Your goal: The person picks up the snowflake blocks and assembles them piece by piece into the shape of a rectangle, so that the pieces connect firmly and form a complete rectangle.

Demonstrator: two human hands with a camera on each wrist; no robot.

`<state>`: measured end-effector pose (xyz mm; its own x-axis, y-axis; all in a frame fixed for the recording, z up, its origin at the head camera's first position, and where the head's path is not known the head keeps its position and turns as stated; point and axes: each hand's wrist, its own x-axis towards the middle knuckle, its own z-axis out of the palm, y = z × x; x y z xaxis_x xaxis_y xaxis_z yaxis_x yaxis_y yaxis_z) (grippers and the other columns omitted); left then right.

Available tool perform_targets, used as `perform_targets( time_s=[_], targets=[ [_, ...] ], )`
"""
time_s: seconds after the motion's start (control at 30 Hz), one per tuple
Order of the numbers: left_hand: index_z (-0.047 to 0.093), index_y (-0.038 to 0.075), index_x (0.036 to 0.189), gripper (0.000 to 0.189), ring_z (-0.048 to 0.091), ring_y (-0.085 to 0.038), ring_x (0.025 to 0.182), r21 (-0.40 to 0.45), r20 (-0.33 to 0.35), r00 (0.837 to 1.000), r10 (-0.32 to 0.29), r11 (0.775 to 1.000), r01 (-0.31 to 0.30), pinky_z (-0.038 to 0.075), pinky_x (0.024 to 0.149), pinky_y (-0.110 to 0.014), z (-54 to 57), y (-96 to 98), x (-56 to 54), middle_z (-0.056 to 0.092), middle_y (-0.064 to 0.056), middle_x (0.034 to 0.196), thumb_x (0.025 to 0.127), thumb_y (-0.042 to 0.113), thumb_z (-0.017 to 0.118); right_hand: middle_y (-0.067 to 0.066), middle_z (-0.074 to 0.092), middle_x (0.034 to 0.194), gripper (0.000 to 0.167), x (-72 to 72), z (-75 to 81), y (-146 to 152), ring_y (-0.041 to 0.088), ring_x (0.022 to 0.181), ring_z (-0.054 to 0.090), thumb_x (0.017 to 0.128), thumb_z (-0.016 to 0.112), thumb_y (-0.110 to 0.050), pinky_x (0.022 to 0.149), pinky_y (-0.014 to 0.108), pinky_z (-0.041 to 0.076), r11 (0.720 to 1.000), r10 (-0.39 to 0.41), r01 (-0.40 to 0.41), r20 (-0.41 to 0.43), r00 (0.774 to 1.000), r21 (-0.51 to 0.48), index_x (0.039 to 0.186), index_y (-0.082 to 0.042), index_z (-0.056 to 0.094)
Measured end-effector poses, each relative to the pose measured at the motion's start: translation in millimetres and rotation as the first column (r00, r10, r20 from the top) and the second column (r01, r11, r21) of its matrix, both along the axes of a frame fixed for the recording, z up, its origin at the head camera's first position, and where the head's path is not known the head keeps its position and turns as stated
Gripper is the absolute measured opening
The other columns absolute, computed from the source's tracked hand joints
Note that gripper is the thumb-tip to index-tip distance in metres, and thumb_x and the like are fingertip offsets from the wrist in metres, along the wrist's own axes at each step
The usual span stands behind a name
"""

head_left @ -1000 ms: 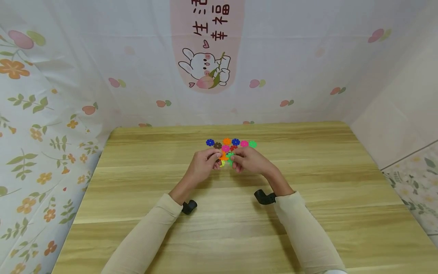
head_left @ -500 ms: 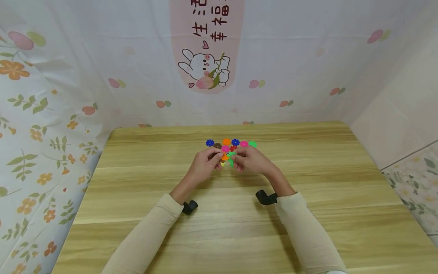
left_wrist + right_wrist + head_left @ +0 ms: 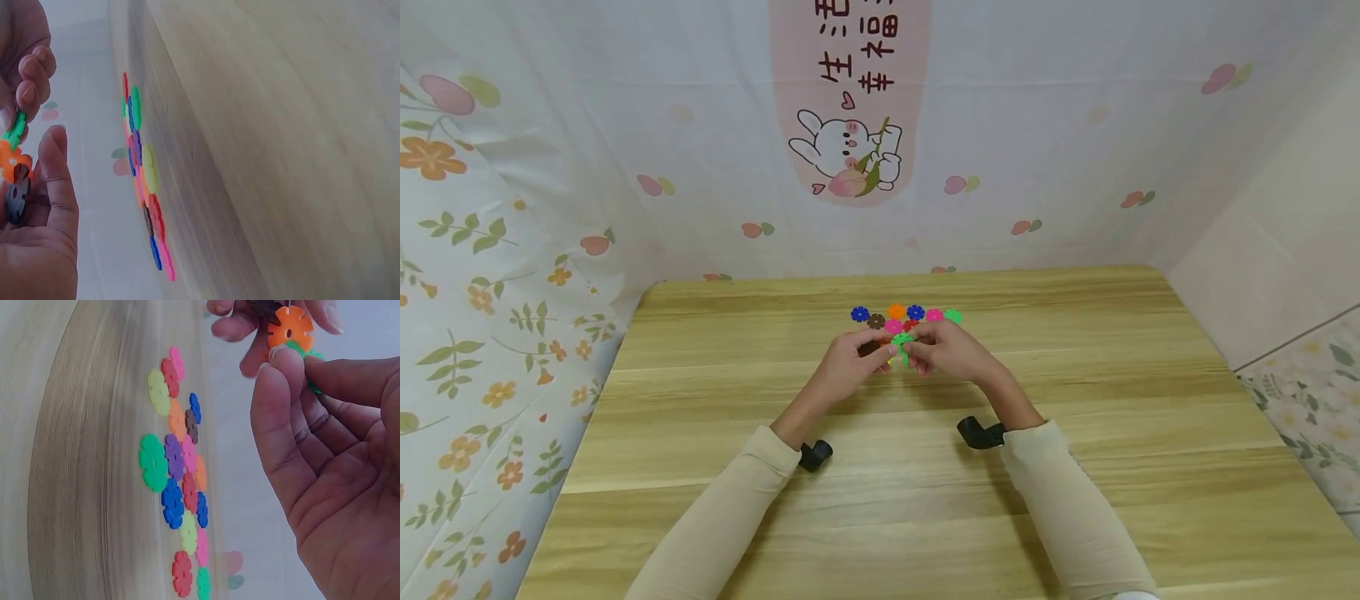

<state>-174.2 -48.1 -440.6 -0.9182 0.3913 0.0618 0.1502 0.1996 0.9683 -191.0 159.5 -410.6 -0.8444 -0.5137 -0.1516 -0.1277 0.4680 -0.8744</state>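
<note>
Plastic flower-shaped linking discs are joined in a small chain between my hands, lifted over the table. My left hand (image 3: 848, 365) holds the dark brown disc (image 3: 17, 195) at one end, its index finger raised away from it in the left wrist view. An orange disc (image 3: 290, 331) sits in the middle, slotted to the brown one. My right hand (image 3: 953, 350) pinches the green disc (image 3: 902, 340) at the other end between thumb and fingertip. In the right wrist view, fingers partly cover the green disc and its joint with the orange one.
Several loose discs lie flat behind the hands, among them a blue disc (image 3: 860, 314), a purple disc (image 3: 174, 457) and a yellow disc (image 3: 159, 392). The wooden table (image 3: 880, 500) meets a printed cloth backdrop (image 3: 700, 167) at its far edge.
The left thumb and fingers have spread apart and shifted slightly right. The orange disc, visible earlier from the head, is now mostly covered, and the green disc has turned to show its face.
</note>
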Motion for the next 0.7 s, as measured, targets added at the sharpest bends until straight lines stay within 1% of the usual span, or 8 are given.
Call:
perform_targets(
  time_s=[0.1, 0.2, 0.33, 0.4, 0.6, 0.7],
  targets=[
    [0.066, 0.006, 0.121, 0.033, 0.065, -0.038, 0.086, -0.004, -0.011, 1.0, -0.009, 1.0, 0.009, 0.054, 0.079, -0.052, -0.7, 0.5, 0.4, 0.067, -0.025, 0.098, 0.096, 0.027, 0.063, 0.019, 0.064, 0.079, 0.025, 0.6, 0.5, -2, 0.041, 0.073, 0.062, 0.101, 0.053, -0.013, 0.072, 0.052, 0.056, 1.0, 0.012, -0.012, 0.004, 1.0, -0.017, 0.098, 0.009, 0.065],
    [0.066, 0.006, 0.118, 0.029, 0.066, -0.038, 0.085, -0.005, -0.014, 1.0, 0.005, 1.0, -0.005, 0.054, 0.079, -0.052, -2.3, 0.0, 0.5, 0.067, -0.025, 0.097, 0.097, 0.026, 0.062, 0.025, 0.064, 0.084, 0.025, 0.4, 1.0, -3, 0.043, 0.076, 0.063, 0.101, 0.052, -0.013, 0.074, 0.054, 0.056, 0.999, 0.013, -0.012, 0.031, 0.999, -0.036, 0.103, 0.009, 0.065],
    [0.065, 0.006, 0.115, 0.026, 0.065, -0.038, 0.085, -0.002, 0.013, 0.999, 0.044, 0.999, -0.044, 0.055, 0.08, -0.051, -3.9, -2.2, 0.8, 0.066, -0.025, 0.097, 0.098, 0.026, 0.06, 0.029, 0.064, 0.092, 0.026, -2.9, -0.6, 1, 0.04, 0.077, 0.064, 0.102, 0.051, -0.014, 0.078, 0.054, 0.056, 0.998, -0.03, 0.035, 0.082, 0.996, -0.053, 0.113, 0.005, 0.064],
    [0.065, 0.006, 0.113, 0.026, 0.065, -0.037, 0.085, -0.004, 0.029, 0.997, 0.066, 0.998, -0.066, 0.055, 0.08, -0.05, -4.5, -3.9, 1.1, 0.066, -0.025, 0.097, 0.098, 0.026, 0.059, 0.029, 0.063, 0.092, 0.027, -5.0, -1.6, 4, 0.041, 0.078, 0.063, 0.102, 0.051, -0.015, 0.079, 0.054, 0.056, 0.996, -0.06, 0.066, 0.102, 0.993, -0.058, 0.117, 0.004, 0.063],
    [0.065, 0.005, 0.111, 0.025, 0.066, -0.037, 0.088, -0.024, 0.059, 0.992, 0.115, 0.993, -0.114, 0.056, 0.082, -0.046, -6.8, -9.1, 0.4, 0.064, -0.024, 0.099, 0.099, 0.026, 0.058, 0.024, 0.063, 0.089, 0.031, -10.3, -6.5, 17, 0.047, 0.082, 0.062, 0.102, 0.052, -0.016, 0.08, 0.054, 0.056, 0.989, -0.123, 0.132, 0.119, 0.985, -0.065, 0.12, 0.007, 0.061],
    [0.065, 0.003, 0.112, 0.027, 0.066, -0.037, 0.089, -0.018, 0.079, 0.989, 0.123, 0.992, -0.122, 0.056, 0.083, -0.045, -8.1, -11.4, -0.4, 0.063, -0.025, 0.1, 0.099, 0.026, 0.058, 0.025, 0.064, 0.09, 0.032, -12.5, -10.1, 24, 0.041, 0.079, 0.063, 0.102, 0.051, -0.016, 0.079, 0.051, 0.057, 0.985, -0.149, 0.158, 0.116, 0.982, -0.071, 0.123, 0.007, 0.06]
  ],
)
